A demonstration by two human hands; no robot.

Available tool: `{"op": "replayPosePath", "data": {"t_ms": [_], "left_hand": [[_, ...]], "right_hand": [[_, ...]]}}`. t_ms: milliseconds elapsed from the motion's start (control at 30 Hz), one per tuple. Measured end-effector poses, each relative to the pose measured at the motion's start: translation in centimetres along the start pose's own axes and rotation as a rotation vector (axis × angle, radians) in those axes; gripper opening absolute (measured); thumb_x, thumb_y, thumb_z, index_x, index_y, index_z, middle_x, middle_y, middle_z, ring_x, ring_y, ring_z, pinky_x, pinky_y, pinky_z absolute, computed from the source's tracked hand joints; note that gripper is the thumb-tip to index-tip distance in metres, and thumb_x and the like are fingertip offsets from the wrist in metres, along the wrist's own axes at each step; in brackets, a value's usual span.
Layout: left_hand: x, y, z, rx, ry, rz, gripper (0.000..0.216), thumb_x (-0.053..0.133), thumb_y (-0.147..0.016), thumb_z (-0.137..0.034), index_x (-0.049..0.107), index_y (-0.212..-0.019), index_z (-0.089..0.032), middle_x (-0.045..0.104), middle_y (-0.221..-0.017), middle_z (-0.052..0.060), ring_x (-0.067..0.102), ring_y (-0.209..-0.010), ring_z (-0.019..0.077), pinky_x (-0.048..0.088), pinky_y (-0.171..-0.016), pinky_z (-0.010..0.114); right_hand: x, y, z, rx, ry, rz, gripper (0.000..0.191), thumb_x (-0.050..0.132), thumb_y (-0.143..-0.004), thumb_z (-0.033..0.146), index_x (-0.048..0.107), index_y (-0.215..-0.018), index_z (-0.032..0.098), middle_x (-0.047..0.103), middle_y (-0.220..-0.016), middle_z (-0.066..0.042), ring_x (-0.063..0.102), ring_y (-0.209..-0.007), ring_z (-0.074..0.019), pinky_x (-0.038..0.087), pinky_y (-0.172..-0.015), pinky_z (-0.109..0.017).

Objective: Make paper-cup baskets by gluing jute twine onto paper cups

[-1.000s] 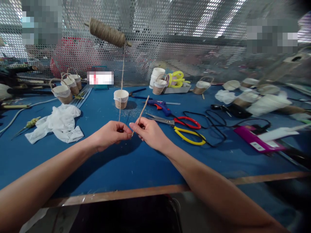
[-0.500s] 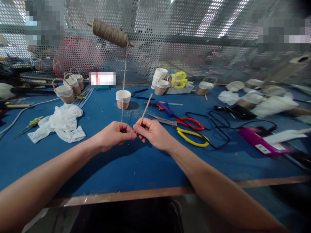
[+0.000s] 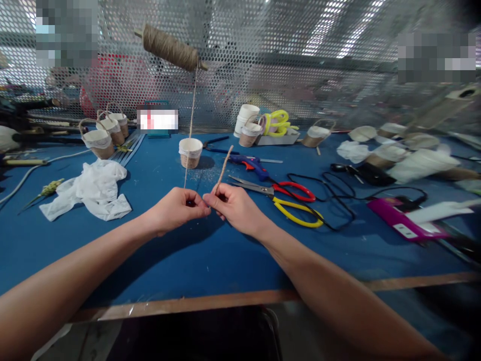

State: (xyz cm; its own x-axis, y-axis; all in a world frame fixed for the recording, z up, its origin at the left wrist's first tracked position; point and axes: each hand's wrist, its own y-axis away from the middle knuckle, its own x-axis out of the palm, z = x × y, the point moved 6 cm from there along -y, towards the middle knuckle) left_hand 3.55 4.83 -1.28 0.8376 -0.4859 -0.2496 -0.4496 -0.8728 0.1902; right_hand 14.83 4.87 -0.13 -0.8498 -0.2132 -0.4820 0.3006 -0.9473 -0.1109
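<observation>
My left hand is closed in a pinch on the thin twine, which runs down taut from a brown spool hung on the mesh. My right hand grips a short twine-wrapped stem whose free end points up and away. The fingertips of both hands meet above the blue table; what lies between them is too small to make out. Just beyond, a small paper cup with a brown wrapped lower part and white rim stands upright, the twine passing in front of it.
Scissors with red and yellow handles and a blue glue gun lie to the right, near a purple power strip. At left are a crumpled white cloth and several handled cups. Perforated metal mesh rises behind.
The hands stay nearly in place, fingertips pinched together. The upper end of the wrapped stem has shifted slightly left, and the taut twine slants a little further left at its lower end.
</observation>
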Motion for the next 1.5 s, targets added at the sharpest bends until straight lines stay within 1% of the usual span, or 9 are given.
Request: {"op": "replayPosePath", "data": {"t_ms": [267, 433, 600, 700, 767, 900, 1133, 1367, 1500], "left_hand": [[0.28, -0.14, 0.21, 0.034, 0.03, -0.016, 0.018, 0.06, -0.062, -0.027, 0.049, -0.055, -0.014, 0.043, -0.048, -0.007, 0.033, -0.047, 0.0057, 0.023, -0.046, 0.021], [0.38, -0.25, 0.49, 0.047, 0.02, 0.0, 0.016, 0.059, -0.064, -0.024, 0.049, -0.056, -0.014, 0.043, -0.049, -0.007, 0.033, -0.047, 0.0052, 0.023, -0.046, 0.021], [0.42, -0.18, 0.42, 0.03, 0.026, 0.01, 0.02, 0.059, -0.065, -0.029, 0.049, -0.057, -0.014, 0.043, -0.05, -0.007, 0.031, -0.046, 0.0051, 0.022, -0.044, 0.02], [0.45, -0.01, 0.24, 0.008, 0.045, 0.052, 0.021, 0.06, -0.066, -0.032, 0.051, -0.059, -0.014, 0.045, -0.052, -0.006, 0.032, -0.046, 0.0053, 0.022, -0.043, 0.02], [0.42, 0.07, 0.13, -0.001, 0.049, 0.087, 0.021, 0.059, -0.066, -0.033, 0.052, -0.061, -0.014, 0.046, -0.055, -0.006, 0.032, -0.046, 0.0054, 0.022, -0.043, 0.02], [0.24, 0.07, -0.14, 0.009, 0.025, 0.135, 0.016, 0.058, -0.068, -0.03, 0.055, -0.066, -0.014, 0.047, -0.058, -0.006, 0.034, -0.048, 0.0056, 0.024, -0.044, 0.021], [0.09, -0.2, -0.17, 0.073, -0.054, 0.097, 0.012, 0.057, -0.066, -0.025, 0.055, -0.062, -0.014, 0.05, -0.057, -0.005, 0.04, -0.052, 0.007, 0.031, -0.053, 0.021], [0.24, -0.21, 0.08, 0.043, -0.088, 0.061, 0.015, 0.056, -0.066, -0.028, 0.054, -0.063, -0.014, 0.05, -0.057, -0.004, 0.039, -0.052, 0.0078, 0.029, -0.05, 0.022], [0.37, -0.21, 0.24, 0.018, -0.079, 0.052, 0.018, 0.057, -0.066, -0.031, 0.054, -0.063, -0.013, 0.045, -0.054, -0.006, 0.034, -0.048, 0.0064, 0.024, -0.046, 0.021]], "right_hand": [[0.22, 0.09, -0.42, -0.002, -0.01, -0.002, 0.027, 0.051, -0.078, 0.04, 0.048, -0.064, 0.016, 0.049, -0.05, 0.003, 0.042, -0.042, -0.0073, 0.033, -0.041, -0.022], [0.54, 0.03, -0.77, 0.045, -0.072, 0.038, 0.024, 0.051, -0.079, 0.036, 0.048, -0.065, 0.016, 0.046, -0.048, 0.004, 0.042, -0.04, -0.007, 0.035, -0.041, -0.022], [0.53, -0.12, -0.74, 0.044, -0.204, 0.076, 0.024, 0.052, -0.078, 0.038, 0.048, -0.068, 0.016, 0.049, -0.054, 0.004, 0.046, -0.044, -0.0071, 0.039, -0.042, -0.021], [0.61, -0.17, -0.31, 0.01, -0.327, 0.142, 0.022, 0.054, -0.078, 0.037, 0.049, -0.074, 0.016, 0.052, -0.062, 0.002, 0.05, -0.051, -0.0079, 0.043, -0.045, -0.021], [0.5, -0.21, -0.29, 0.018, -0.347, 0.145, 0.022, 0.056, -0.076, 0.037, 0.048, -0.073, 0.016, 0.052, -0.061, 0.003, 0.049, -0.051, -0.0073, 0.043, -0.044, -0.02], [0.18, -0.27, -0.67, 0.057, -0.29, 0.094, 0.024, 0.056, -0.076, 0.038, 0.046, -0.071, 0.017, 0.049, -0.055, 0.004, 0.047, -0.046, -0.0064, 0.04, -0.041, -0.019], [0.21, -0.2, -0.84, 0.064, -0.141, 0.062, 0.022, 0.054, -0.078, 0.036, 0.046, -0.07, 0.017, 0.048, -0.051, 0.004, 0.046, -0.044, -0.007, 0.04, -0.041, -0.02], [0.13, -0.08, -0.61, 0.074, -0.056, 0.015, 0.025, 0.053, -0.078, 0.038, 0.046, -0.066, 0.017, 0.046, -0.046, 0.005, 0.044, -0.039, -0.0065, 0.036, -0.039, -0.02], [0.1, -0.05, -0.41, 0.055, -0.048, 0.0, 0.027, 0.056, -0.076, 0.039, 0.047, -0.065, 0.017, 0.049, -0.05, 0.004, 0.044, -0.042, -0.0067, 0.037, -0.039, -0.02]]}}
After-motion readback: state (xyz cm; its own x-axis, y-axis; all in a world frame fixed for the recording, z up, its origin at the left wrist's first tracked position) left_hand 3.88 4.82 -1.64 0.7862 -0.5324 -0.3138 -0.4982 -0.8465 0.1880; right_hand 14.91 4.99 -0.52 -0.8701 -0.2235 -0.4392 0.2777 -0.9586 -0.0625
